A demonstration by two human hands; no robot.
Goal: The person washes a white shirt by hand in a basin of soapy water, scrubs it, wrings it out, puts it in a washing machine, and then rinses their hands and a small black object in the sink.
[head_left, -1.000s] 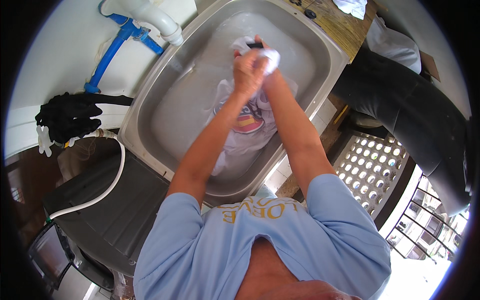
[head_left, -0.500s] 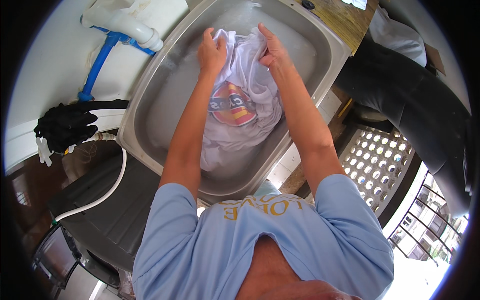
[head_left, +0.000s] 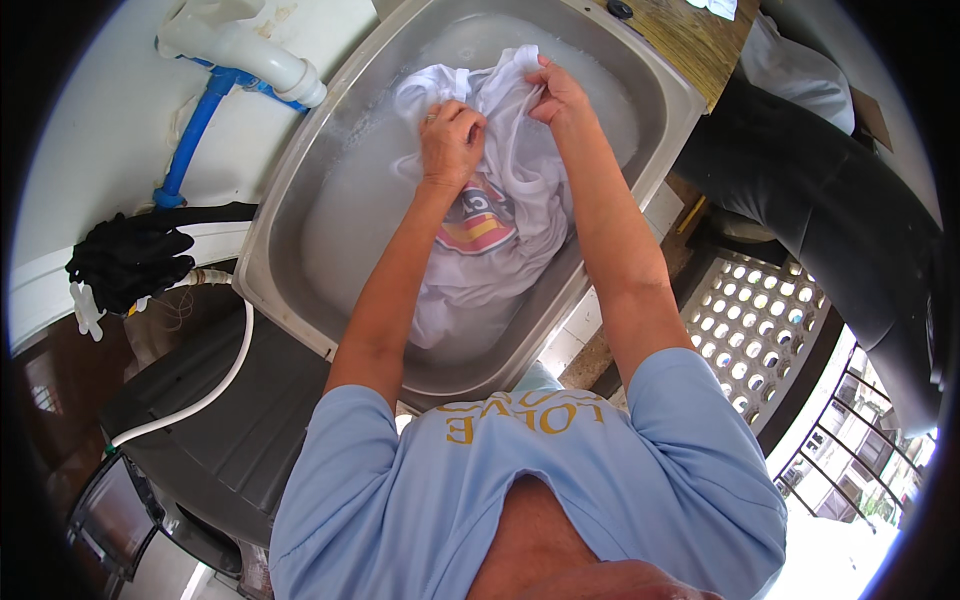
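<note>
A wet white T-shirt [head_left: 500, 265] with a red, yellow and dark print lies partly under cloudy, soapy water in a grey sink basin [head_left: 270, 235]. Its upper edge is lifted toward the far side of the basin. My left hand [head_left: 452, 145], a ring on one finger, is closed on the cloth near the shirt's upper left part. Farther right, my right hand [head_left: 558, 95] pinches the raised edge between thumb and fingers. Folds of fabric hang between the two hands, and the lower part of the shirt spreads in the water.
White and blue pipes [head_left: 190, 140] run along the wall at left, above black gloves [head_left: 130, 255]. A white hose [head_left: 235, 365] curves over a dark grey lid. A wooden board [head_left: 690, 45] adjoins the basin's far right, near a black padded piece [head_left: 800, 190].
My left hand has moved right and nearer, its fingers now curled on the cloth. My right hand has closed its grip on the edge. The print is more folded.
</note>
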